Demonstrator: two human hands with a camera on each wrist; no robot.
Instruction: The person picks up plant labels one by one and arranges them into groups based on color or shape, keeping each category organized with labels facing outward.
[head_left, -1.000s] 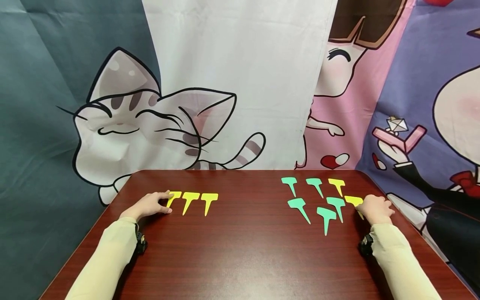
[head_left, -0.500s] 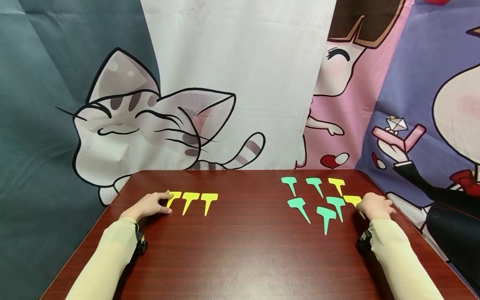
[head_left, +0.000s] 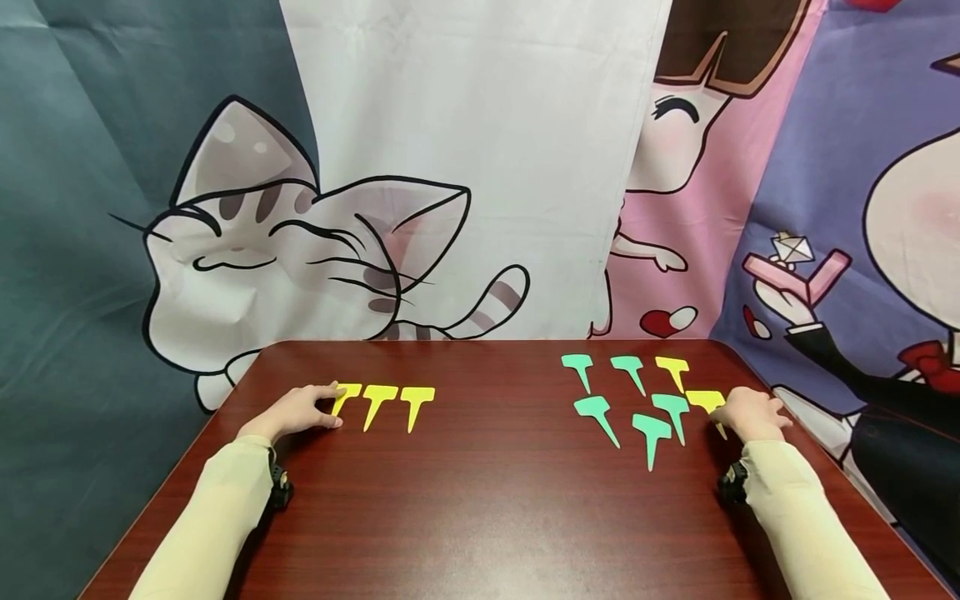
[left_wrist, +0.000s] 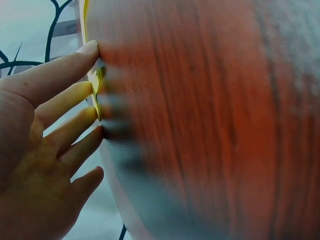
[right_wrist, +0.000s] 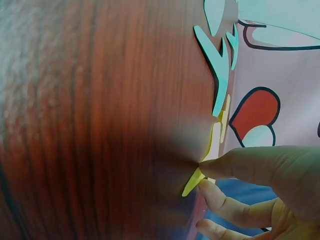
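Right hand [head_left: 750, 414]: positioned near the tabletop's [head_left: 480, 500] right edge, toward the far right corner. Grip narrow; per the right wrist view, thumb and index finger pinch a yellow T-shaped marker [head_left: 705, 400] about where stem meets crossbar. The marker lies left of this hand, directly at the fingertips. Its long axis runs aslant: crossbar toward the far edge, stem tip toward the near edge and slightly right. Whether any part is raised off the surface cannot be determined. The right hand is clearly the nearer to it; the left hand is well apart.

Left hand [head_left: 296, 410]: near the left edge, thumb and fingers extended and set wide. Fingertips are at the leftmost of 3 yellow markers in a row [head_left: 380, 392]; contact appears likely, no firm grip shown. Stems in this row point to the near edge, slanting slightly left, contrary to the pinched piece.

Remaining: 5 green markers [head_left: 651, 428] left of the right hand, and 1 further yellow marker [head_left: 672, 365] nearest the far right corner.
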